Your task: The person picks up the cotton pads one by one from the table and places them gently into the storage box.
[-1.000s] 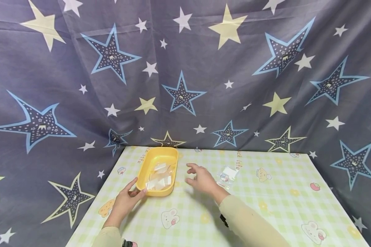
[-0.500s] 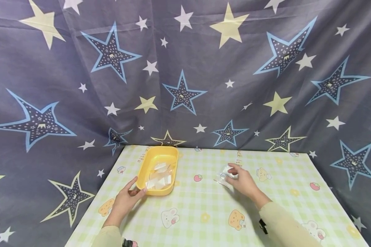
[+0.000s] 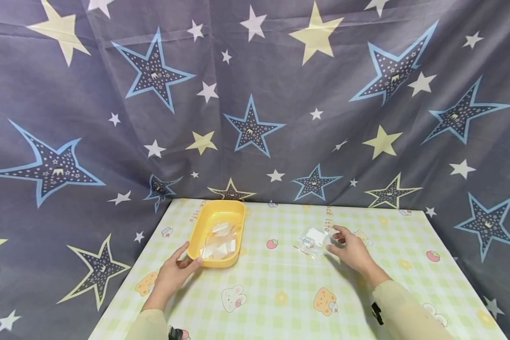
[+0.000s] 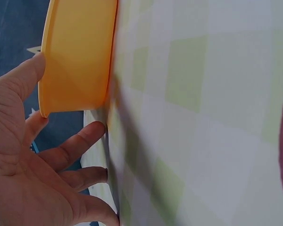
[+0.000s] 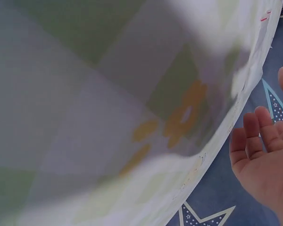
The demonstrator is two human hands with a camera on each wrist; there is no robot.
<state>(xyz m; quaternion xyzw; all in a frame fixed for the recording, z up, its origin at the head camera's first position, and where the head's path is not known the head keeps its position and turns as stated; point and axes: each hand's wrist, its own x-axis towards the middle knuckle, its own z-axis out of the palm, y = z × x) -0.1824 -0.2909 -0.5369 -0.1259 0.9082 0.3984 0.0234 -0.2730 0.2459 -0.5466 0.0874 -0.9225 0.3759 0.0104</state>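
Observation:
A yellow plastic tray stands at the back left of the table, with several small clear bags holding white pieces in it. My left hand holds the tray's near left corner between thumb and index finger; in the left wrist view its other fingers spread below the rim. Right of the tray, clear plastic bags with white and printed contents lie on the table. Just right of these bags hovers my right hand, fingers loosely bent and holding nothing, also seen in the right wrist view.
A green-and-white checked cloth with cartoon prints covers the table. Behind it hangs a dark star-patterned curtain, which also runs along both sides.
My right hand has moved right from beside the tray, passed over the clear bags and drawn back to their right side. The bags have shifted slightly. My left hand stays at the tray's corner.

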